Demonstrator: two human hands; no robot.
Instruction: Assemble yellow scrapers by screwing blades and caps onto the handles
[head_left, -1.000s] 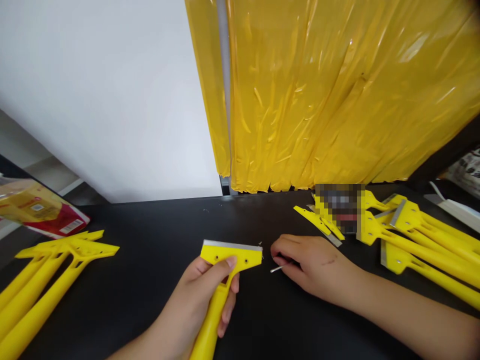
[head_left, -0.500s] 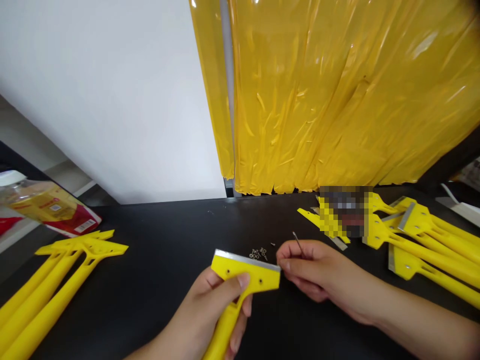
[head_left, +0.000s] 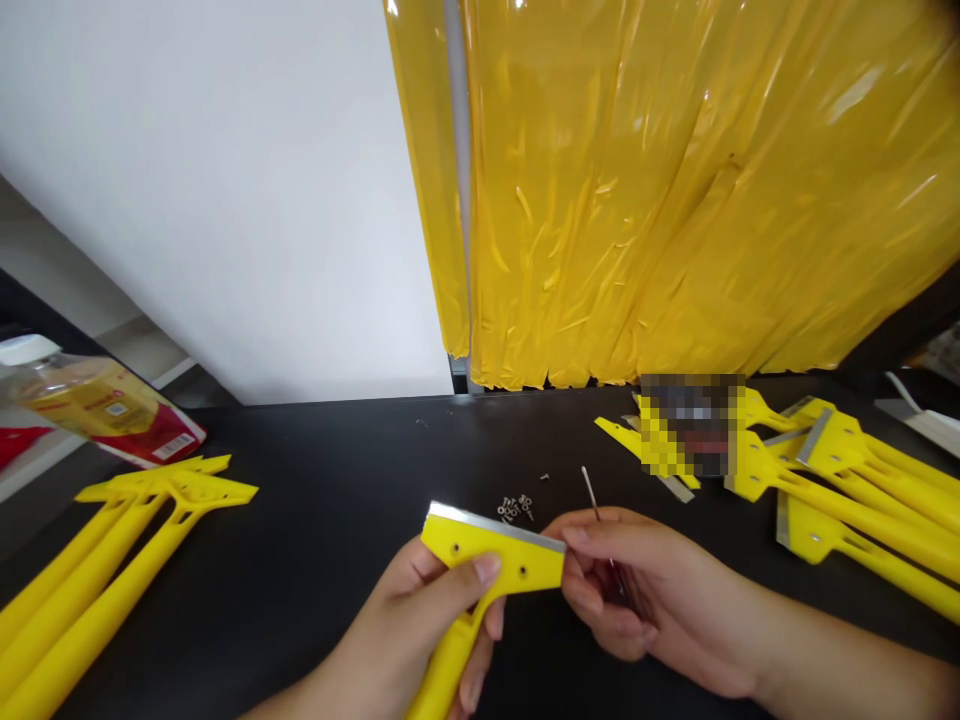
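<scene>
A yellow scraper (head_left: 476, 540) is held over the black counter (head_left: 315, 560), clasped in the grip of the left hand (head_left: 420, 608). A thin tool (head_left: 590, 488) is held in the narrow grip of the right hand (head_left: 641, 585), at the scraper's end. Small metal parts (head_left: 514, 508) are scattered beyond.

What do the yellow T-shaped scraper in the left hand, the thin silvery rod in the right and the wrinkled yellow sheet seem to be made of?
Scraper: probably moulded plastic, satin and evenly coloured; its silvery edge strip looks metallic, with a grey sheen.
Rod: likely smooth metal, from its silvery shine.
Sheet: glossy, apparently flexible plastic film, given creases and bright reflections.
</scene>
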